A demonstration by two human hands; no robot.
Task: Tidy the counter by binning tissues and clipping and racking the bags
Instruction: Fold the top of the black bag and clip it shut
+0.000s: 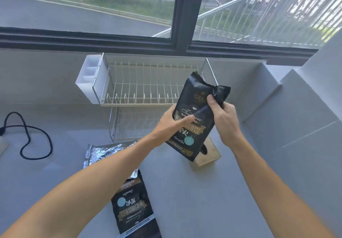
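I hold a black coffee bag (194, 97) with gold lettering upright above the counter, in front of the wire rack (144, 89). My left hand (172, 123) grips its middle, thumb across the label. My right hand (224, 117) pinches the folded top corner of the bag. A second black coffee bag (133, 206) lies flat on the counter near me, with a clip across its near end. A crumpled silver foil bag (105, 152) lies beside it, partly under my left forearm.
A white cutlery holder (88, 82) hangs on the rack's left end. A wooden block (207, 158) stands behind the held bag. A black cable (27, 137) loops at the left. The grey wall steps in on the right.
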